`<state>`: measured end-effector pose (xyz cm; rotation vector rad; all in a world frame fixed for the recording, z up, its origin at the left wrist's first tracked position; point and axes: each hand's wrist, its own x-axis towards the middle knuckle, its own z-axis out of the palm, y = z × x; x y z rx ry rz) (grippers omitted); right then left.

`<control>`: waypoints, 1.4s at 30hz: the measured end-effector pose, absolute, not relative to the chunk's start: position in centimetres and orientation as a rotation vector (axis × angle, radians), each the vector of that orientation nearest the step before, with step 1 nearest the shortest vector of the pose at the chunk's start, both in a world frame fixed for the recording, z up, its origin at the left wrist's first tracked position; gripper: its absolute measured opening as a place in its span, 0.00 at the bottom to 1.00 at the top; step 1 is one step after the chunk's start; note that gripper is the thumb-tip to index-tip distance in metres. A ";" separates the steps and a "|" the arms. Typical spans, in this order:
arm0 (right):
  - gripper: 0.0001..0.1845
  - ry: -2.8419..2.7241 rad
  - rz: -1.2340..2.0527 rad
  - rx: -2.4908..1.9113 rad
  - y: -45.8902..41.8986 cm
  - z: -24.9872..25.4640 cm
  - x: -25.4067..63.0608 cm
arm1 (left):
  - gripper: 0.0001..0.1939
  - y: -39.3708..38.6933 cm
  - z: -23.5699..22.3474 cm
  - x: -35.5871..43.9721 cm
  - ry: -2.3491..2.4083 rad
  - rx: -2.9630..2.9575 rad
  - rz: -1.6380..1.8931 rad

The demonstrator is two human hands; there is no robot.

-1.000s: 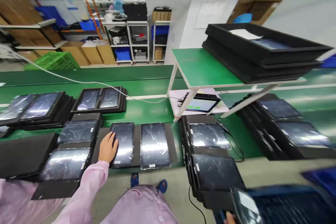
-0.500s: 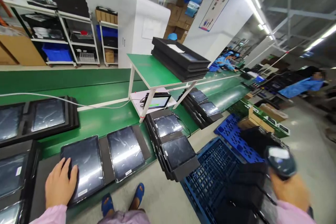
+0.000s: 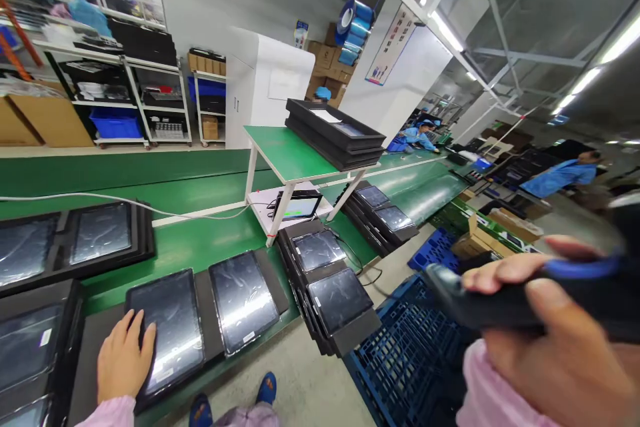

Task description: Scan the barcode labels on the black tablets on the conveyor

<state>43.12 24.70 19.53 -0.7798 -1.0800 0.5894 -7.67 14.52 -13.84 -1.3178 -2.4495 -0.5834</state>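
Taking the green stand on the bench as my reference, I have the left hand on the near side of it and well to its left. That hand is open, fingers extended and a little apart, resting on the left edge of the first tablet without gripping it. The first tablet lies face up on a dark foam board, with a small white label at its near end. On the same board, closer to the stand, I see the second tablet, also face up and labelled, apart from the first. The right hand is raised on the near side of the stand, far to its right, and closed around a dark handheld device with a blue part; hand and device are blurred for me, so I cannot make out its details. Just in front of the stand sits a near stack of foam layers bearing two more tablets. On the stand's top are black trays, and on its lower shelf a lit screen. Left of the stand, a tray stack holds two tablets; on the floor to its near right lies a blue pallet.
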 end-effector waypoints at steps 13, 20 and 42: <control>0.20 -1.467 1.628 -1.413 16.1 -7.4 27.7 | 0.26 10.2 -15.8 -8.5 -2.408 -1.547 -0.751; 0.24 -1.795 1.413 -1.660 14.6 -10.7 30.6 | 0.26 10.6 -15.6 -8.2 -2.428 -1.564 -0.759; 0.24 -1.854 1.393 -1.641 13.8 -9.8 29.4 | 0.25 10.3 -16.2 -8.5 -2.468 -1.567 -0.824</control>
